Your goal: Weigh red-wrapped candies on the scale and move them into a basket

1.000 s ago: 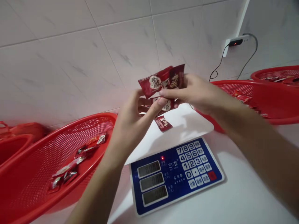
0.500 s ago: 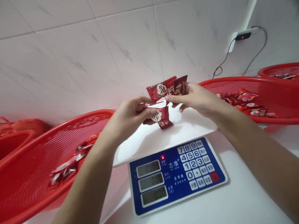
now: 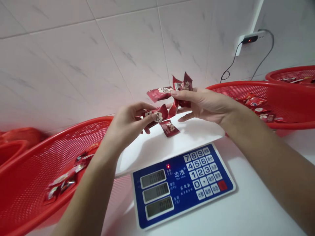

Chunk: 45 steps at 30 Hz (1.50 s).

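Note:
My left hand (image 3: pixel 128 126) pinches a dark red candy packet (image 3: pixel 157 115) just above the white weighing plate (image 3: pixel 157 147) of an electronic scale (image 3: pixel 182 183). My right hand (image 3: pixel 204 105) is closed on a bunch of the same red packets (image 3: pixel 172 91), fanned out above the plate's far edge. One loose red packet (image 3: pixel 169 127) lies on the plate below both hands. The scale's blue panel has three displays and a keypad, with a red light lit.
A red mesh basket (image 3: pixel 29 183) at the left holds several packets. Another red basket (image 3: pixel 270 98) at the right holds more, with a third (image 3: pixel 290 73) behind it. A wall socket (image 3: pixel 248 40) with a black cable sits on the tiled wall.
My left hand has drawn one packet away from the bunch and lowered it toward the plate. My right hand has tilted its bunch, and the view has shifted slightly.

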Tool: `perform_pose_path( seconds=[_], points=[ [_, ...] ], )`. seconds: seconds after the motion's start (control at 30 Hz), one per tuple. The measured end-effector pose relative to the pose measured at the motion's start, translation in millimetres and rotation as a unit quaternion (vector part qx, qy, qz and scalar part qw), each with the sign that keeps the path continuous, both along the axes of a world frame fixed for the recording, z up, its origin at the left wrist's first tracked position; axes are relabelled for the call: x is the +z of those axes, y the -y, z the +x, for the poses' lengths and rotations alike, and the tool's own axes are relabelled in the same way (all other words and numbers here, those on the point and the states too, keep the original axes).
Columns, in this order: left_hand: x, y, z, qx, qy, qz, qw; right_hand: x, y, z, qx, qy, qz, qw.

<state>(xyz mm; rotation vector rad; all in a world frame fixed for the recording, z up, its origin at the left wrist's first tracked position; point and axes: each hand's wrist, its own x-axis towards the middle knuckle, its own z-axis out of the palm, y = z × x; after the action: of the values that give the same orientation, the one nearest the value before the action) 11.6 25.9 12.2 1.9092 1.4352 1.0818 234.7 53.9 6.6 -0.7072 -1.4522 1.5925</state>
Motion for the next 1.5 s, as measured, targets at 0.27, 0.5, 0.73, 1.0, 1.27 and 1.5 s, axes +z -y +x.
perform_pose_path(
  seconds=[0.27,0.5,0.73,1.0,1.27,1.5],
  points=[
    [1.9,3,4,-0.004,-0.008,-0.023,1.000,0.6,-1,-3,0.036,-0.007,-0.038,0.999],
    [1.9,1,3,-0.036,0.032,-0.029,0.998,0.8,0,-3,0.021,0.001,-0.023,1.000],
    [0.6,-1,-6,-0.047,0.052,-0.008,0.998,4.0,-2,7,0.007,0.037,0.032,0.999],
    [-16.6,-15,-21,-0.033,-0.103,0.003,0.994,8.1,-2,12,-0.002,0.073,0.064,0.995],
    [-14.5,-11,-9,0.027,-0.264,0.109,0.958,4.4,-2,12,-0.004,0.096,0.078,0.992],
    [3.9,15,4,-0.060,-0.192,0.105,0.974,10.9,5,10,-0.016,0.092,0.100,0.991]
  ],
)
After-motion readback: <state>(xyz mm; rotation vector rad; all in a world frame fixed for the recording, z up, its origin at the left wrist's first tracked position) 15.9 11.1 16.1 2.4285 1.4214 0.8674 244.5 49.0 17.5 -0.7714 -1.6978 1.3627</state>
